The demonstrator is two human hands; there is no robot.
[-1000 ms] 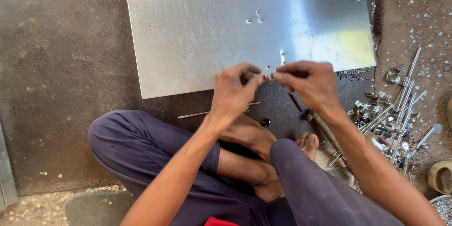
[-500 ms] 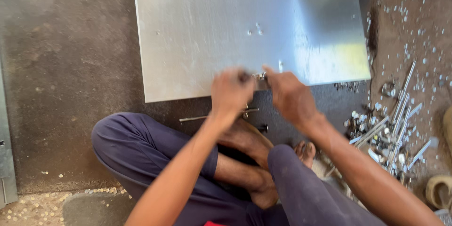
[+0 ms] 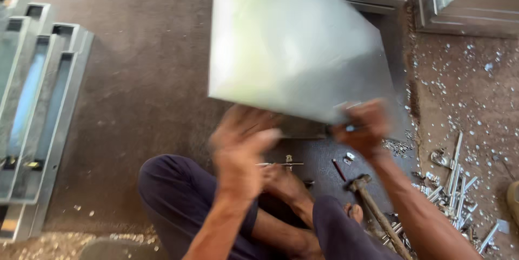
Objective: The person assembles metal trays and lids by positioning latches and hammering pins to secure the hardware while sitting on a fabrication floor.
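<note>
A large shiny metal sheet [image 3: 292, 49] is tilted up off the dark floor, blurred by motion. My right hand [image 3: 363, 127] grips its near edge at the right corner. My left hand [image 3: 243, 146] is blurred just below the sheet's near edge, fingers spread, close to the sheet or touching it; I cannot tell which. I sit cross-legged in dark trousers [image 3: 184, 200], bare feet beneath my hands.
A hammer [image 3: 373, 206] lies by my right foot. Several bolts and metal rods [image 3: 454, 184] are scattered at the right among shavings. Grey metal channel frames [image 3: 32, 108] lie at the left. More metal frames [image 3: 465, 0] lie at the top right.
The sheet lay flat with both hands working at its near edge; now its near edge is lifted and the sheet swings up. The camera has shifted, showing frames at left.
</note>
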